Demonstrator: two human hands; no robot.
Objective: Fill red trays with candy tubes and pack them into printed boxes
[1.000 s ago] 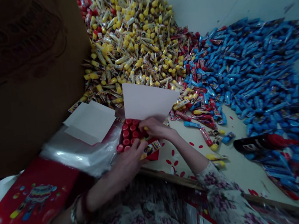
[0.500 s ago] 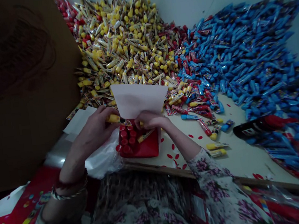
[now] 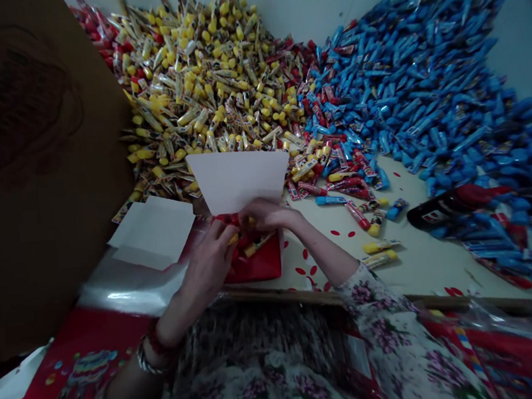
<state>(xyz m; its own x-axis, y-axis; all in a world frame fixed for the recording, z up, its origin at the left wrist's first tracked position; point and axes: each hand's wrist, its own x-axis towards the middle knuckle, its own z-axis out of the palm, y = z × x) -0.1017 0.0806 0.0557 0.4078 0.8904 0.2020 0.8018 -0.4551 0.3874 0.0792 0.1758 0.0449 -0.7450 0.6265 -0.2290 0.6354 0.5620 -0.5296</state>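
Note:
A small red box (image 3: 259, 267) sits in front of me at the table's near edge, its white-lined flap (image 3: 241, 176) standing up behind it. My left hand (image 3: 212, 257) reaches into the box's left side, fingers closed on a yellow-capped tube (image 3: 234, 238) that is mostly hidden. The red-capped tubes there are largely covered by this hand. My right hand (image 3: 265, 214) curls over the back of the box, closed, with a bit of yellow tube (image 3: 251, 222) at its fingertips. Below it, another yellow tube (image 3: 259, 244) lies slanted inside the box.
Behind the box rises a heap of yellow-capped tubes (image 3: 214, 83); blue tubes (image 3: 416, 80) are piled at right. A black bottle with a red top (image 3: 435, 211) lies there. White cards (image 3: 154, 228) lie at left beside a large cardboard box (image 3: 43, 186).
My left hand has moved right and down into the box with the yellow-capped tube, uncovering the white cards. My right hand stays at the box. The whole view has shifted slightly.

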